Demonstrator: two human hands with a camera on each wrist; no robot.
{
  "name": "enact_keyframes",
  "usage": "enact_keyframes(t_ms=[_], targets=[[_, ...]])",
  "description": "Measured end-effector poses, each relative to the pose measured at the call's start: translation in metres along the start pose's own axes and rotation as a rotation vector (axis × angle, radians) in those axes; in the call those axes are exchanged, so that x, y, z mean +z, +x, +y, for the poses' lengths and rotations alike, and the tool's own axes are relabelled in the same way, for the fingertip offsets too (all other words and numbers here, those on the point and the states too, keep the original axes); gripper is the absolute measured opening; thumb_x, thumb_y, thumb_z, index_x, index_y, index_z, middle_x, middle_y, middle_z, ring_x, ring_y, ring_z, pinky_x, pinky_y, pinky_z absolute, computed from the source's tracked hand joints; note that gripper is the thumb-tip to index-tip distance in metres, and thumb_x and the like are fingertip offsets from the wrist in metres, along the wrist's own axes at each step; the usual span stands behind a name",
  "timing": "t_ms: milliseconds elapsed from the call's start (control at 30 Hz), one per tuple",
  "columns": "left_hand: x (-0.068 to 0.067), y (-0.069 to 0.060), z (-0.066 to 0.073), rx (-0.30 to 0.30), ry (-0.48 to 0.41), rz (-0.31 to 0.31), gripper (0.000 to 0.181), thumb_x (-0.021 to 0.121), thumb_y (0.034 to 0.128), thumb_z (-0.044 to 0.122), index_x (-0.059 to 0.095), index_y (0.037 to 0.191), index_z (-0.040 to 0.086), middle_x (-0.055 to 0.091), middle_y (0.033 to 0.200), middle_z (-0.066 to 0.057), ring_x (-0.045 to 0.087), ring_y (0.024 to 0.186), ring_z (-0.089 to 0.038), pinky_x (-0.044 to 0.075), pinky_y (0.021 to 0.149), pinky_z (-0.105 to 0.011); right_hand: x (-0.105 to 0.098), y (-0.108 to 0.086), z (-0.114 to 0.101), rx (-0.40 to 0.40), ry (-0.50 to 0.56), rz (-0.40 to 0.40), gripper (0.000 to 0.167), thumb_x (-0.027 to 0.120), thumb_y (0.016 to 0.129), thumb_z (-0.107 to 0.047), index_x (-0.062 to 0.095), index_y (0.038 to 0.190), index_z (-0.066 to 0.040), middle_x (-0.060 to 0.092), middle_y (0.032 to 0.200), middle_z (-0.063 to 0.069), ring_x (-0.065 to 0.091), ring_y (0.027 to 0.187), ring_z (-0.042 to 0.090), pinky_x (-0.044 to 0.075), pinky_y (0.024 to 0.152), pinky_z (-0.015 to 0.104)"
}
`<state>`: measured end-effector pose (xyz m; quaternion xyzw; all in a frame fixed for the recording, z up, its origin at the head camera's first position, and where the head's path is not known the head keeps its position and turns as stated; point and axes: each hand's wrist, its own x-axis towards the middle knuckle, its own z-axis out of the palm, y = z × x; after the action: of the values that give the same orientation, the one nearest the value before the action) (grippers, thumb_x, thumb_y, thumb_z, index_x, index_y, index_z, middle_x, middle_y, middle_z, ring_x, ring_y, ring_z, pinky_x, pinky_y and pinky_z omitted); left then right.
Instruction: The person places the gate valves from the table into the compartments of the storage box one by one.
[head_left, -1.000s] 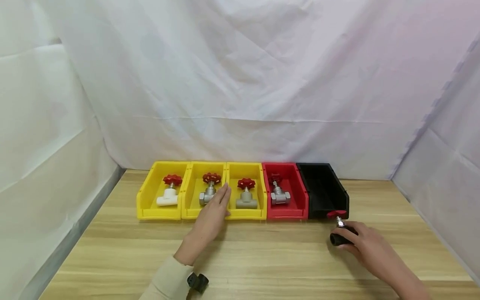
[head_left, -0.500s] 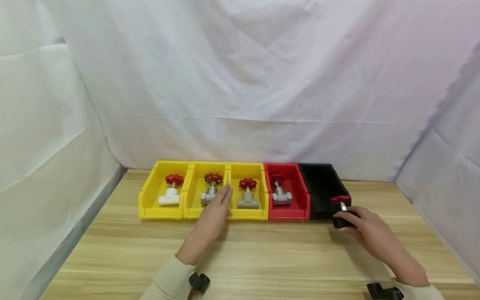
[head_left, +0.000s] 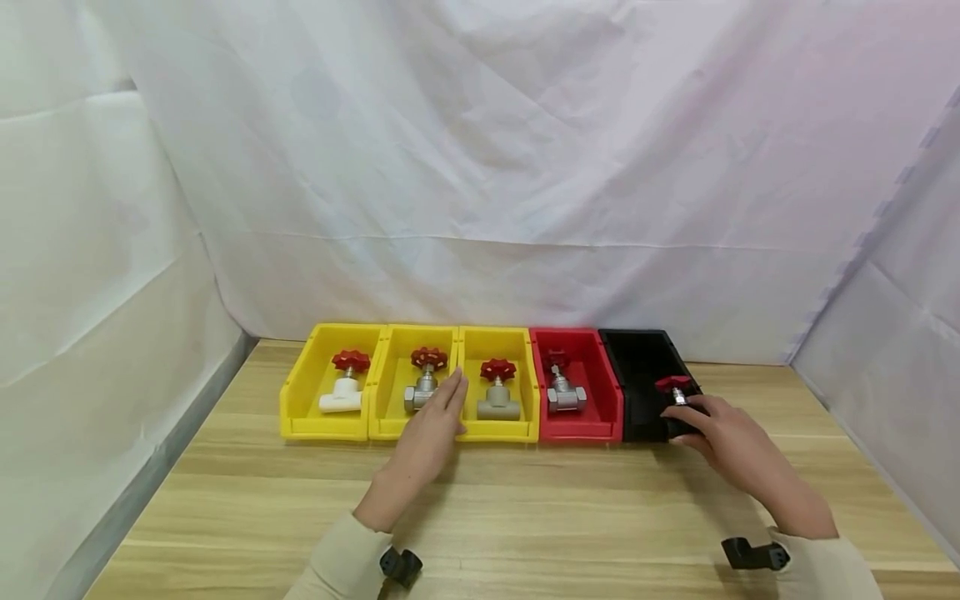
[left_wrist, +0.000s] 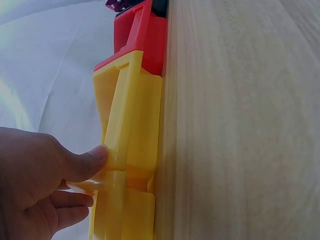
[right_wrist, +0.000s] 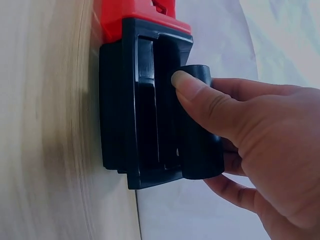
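Note:
My right hand (head_left: 731, 446) grips the black tee-shaped body of a valve (right_wrist: 201, 137), its thumb across the body and its fingers behind. The valve's red handwheel (head_left: 672, 383) points up, over the front part of the black bin (head_left: 633, 358). The body stands at that bin's open front; whether it touches the floor is hidden. My left hand (head_left: 426, 437) holds the adjoining walls of the middle yellow bin (head_left: 401, 333) and right-hand yellow bin (head_left: 498, 429), thumb on one side and fingers on the other. Grey valves with red handwheels lie in both.
Leftmost in the row, another yellow bin (head_left: 318, 429) holds a white valve (head_left: 341, 394). Between the yellow bins and the black one, a red bin (head_left: 573, 431) holds a metal valve (head_left: 565, 394). White cloth (head_left: 525, 208) hangs behind the wooden table (head_left: 540, 517).
My right hand has carried the black valve forward from the table in front of the black bin into its front opening. The left hand stays at the yellow bins.

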<state>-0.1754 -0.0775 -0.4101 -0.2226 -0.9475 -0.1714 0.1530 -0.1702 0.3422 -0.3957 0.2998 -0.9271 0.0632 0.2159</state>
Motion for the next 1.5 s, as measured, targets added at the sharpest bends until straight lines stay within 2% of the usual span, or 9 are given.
enact_keyframes(t_ms=[200,500,733,1000,1333,1500], targets=[[0.001,0.000,0.000,0.008,0.014,0.001,0.065,0.070,0.0818,-0.008,0.042,0.140,-0.006,0.034,0.148,-0.022,0.041,0.130,-0.036,0.052,0.086,-0.034,0.004,0.007,0.007,-0.005,-0.006,-0.012,0.041,0.082,0.069,-0.015,0.070,0.109,-0.014,0.061,0.101,0.019,0.061,0.086,0.037,0.050,0.066,0.054],[0.000,-0.001,0.001,0.016,0.019,0.009,0.065,0.071,0.0814,-0.008,0.042,0.140,-0.006,0.034,0.148,-0.022,0.041,0.130,-0.035,0.054,0.083,-0.032,0.004,0.022,0.007,-0.001,-0.017,-0.054,0.039,0.081,0.073,-0.017,0.069,0.110,-0.012,0.062,0.101,0.019,0.063,0.087,0.037,0.053,0.068,0.052],[0.000,0.000,0.000,0.012,0.014,-0.001,0.065,0.070,0.0821,-0.007,0.042,0.140,-0.006,0.033,0.148,-0.022,0.040,0.131,-0.036,0.051,0.088,-0.035,0.009,0.031,0.007,0.013,-0.025,-0.105,0.037,0.081,0.075,-0.018,0.069,0.109,-0.011,0.062,0.101,0.021,0.063,0.087,0.038,0.053,0.071,0.052],[-0.001,0.000,0.000,0.004,0.009,-0.011,0.065,0.069,0.0833,-0.006,0.040,0.141,-0.006,0.032,0.149,-0.021,0.039,0.131,-0.036,0.049,0.092,-0.036,0.016,0.039,0.007,-0.006,-0.015,-0.116,0.037,0.082,0.073,-0.014,0.070,0.107,-0.009,0.062,0.099,0.019,0.063,0.083,0.034,0.055,0.067,0.046],[0.001,0.000,-0.001,0.009,0.006,-0.005,0.064,0.070,0.0836,-0.004,0.041,0.140,-0.006,0.033,0.149,-0.022,0.039,0.131,-0.036,0.049,0.091,-0.036,0.021,0.048,0.005,0.053,-0.039,-0.246,0.035,0.080,0.077,-0.016,0.069,0.109,-0.008,0.062,0.098,0.020,0.062,0.087,0.035,0.054,0.072,0.049],[0.000,0.001,0.000,-0.001,0.008,-0.017,0.064,0.070,0.0839,-0.003,0.040,0.141,-0.006,0.032,0.149,-0.021,0.039,0.132,-0.035,0.049,0.092,-0.036,0.030,0.053,0.009,0.057,-0.068,-0.268,0.033,0.080,0.078,-0.018,0.070,0.108,-0.008,0.064,0.095,0.017,0.063,0.083,0.033,0.054,0.068,0.050]])
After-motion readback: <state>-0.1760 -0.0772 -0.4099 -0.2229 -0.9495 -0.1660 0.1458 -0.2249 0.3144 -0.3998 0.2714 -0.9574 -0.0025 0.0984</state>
